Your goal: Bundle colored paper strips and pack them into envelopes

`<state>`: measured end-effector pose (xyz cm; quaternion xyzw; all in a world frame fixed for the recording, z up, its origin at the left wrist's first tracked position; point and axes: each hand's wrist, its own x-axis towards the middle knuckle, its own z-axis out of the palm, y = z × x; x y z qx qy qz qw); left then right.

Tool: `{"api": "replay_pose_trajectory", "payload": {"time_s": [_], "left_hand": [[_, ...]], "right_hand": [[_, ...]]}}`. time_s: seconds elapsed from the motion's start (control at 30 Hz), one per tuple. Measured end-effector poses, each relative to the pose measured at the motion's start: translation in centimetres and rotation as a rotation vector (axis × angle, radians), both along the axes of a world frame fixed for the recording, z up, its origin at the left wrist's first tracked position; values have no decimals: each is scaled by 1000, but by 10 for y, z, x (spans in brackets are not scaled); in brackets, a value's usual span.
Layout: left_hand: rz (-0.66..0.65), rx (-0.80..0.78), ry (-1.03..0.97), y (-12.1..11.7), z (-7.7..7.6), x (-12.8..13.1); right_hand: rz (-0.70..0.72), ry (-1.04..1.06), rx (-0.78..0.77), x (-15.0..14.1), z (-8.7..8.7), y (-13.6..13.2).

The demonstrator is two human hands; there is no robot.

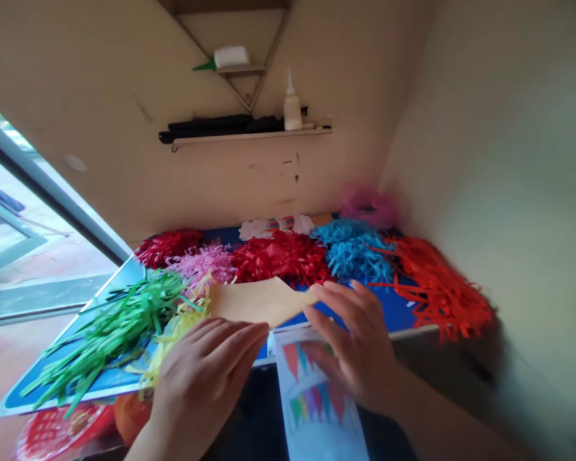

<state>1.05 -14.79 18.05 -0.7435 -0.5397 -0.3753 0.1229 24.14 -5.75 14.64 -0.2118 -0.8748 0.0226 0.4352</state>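
Note:
A tan piece of stiff paper is held over the near edge of the table, its right end narrowing to a twisted or folded tip. My right hand pinches that tip between thumb and fingers. At the paper's lower edge my left hand is closed, fingers together, with the thumb hidden behind them. Below the right hand hangs a white printed sheet with colourful pennant shapes; what supports it cannot be seen. Just beyond the paper lie yellow paper strips and red shredded strips.
The blue table bears green strips, pink strips, blue strips and orange strips. Printed cards lie at the back. A red basket stands below left. A wall shelf holds a glue bottle.

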Motion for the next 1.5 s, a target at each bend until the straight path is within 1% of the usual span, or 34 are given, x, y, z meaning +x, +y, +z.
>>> {"api": "replay_pose_trajectory", "payload": {"time_s": [0.03,0.07,0.13,0.17,0.2,0.23,0.27,0.3,0.33,0.43,0.5,0.6,0.7,0.8,0.87,0.97,1.03,1.1,1.17,1.2,1.27,1.33,1.37,1.43,1.47,1.5], "left_hand": [[-53,-114,-137,-4,1,6],[-85,-247,-318,-6,-1,11],[-121,-534,-726,-6,-11,16],[-129,-659,-916,-4,-18,17],[-128,-755,-1085,-2,-26,18],[-125,-825,-1224,0,-34,20],[-127,-881,-1334,3,-42,21],[-124,-922,-1421,5,-50,24],[-120,-951,-1490,7,-57,27],[-110,-987,-1599,13,-75,41],[-102,-999,-1642,16,-83,50],[-106,-1050,-1732,20,-88,60],[-121,-1062,-1823,21,-89,63],[-146,-1069,-1887,21,-91,61],[-154,-1087,-1913,21,-94,60],[-140,-1109,-1942,19,-98,60],[-134,-1134,-1961,19,-100,60],[-132,-1161,-1982,20,-102,60],[-120,-1169,-2010,20,-104,59],[-106,-1165,-2026,21,-105,58],[-83,-1148,-2046,21,-106,58],[-80,-1135,-2031,21,-105,60],[-86,-1142,-2004,20,-105,61],[-116,-1158,-1897,22,-103,60],[-131,-1121,-1808,24,-103,59],[-127,-1027,-1687,27,-104,55]], "right_hand": [[38,-47,-111,3,9,-2],[94,-94,-270,7,15,-2],[189,-137,-636,18,19,-2],[204,-131,-795,24,18,-1],[196,-113,-918,29,14,0],[176,-94,-998,34,10,1],[153,-83,-1033,38,6,1],[134,-90,-1023,40,1,2],[118,-113,-971,41,-3,3],[79,-200,-681,38,-11,4],[71,-225,-533,32,-17,5],[53,-176,-427,26,-28,6],[38,-134,-254,27,-37,5],[17,-152,-39,30,-39,1],[6,-183,67,32,-39,-1],[34,-225,144,34,-43,-3],[72,-225,138,35,-46,-4],[101,-200,99,39,-47,-6],[140,-187,22,47,-44,-8],[176,-176,-45,52,-42,-9],[257,-73,-269,62,-39,-7],[284,96,-566,69,-42,-4],[269,157,-721,71,-45,-1],[210,176,-999,75,-53,7],[168,172,-1096,77,-56,14],[103,213,-1150,82,-59,23]]}}
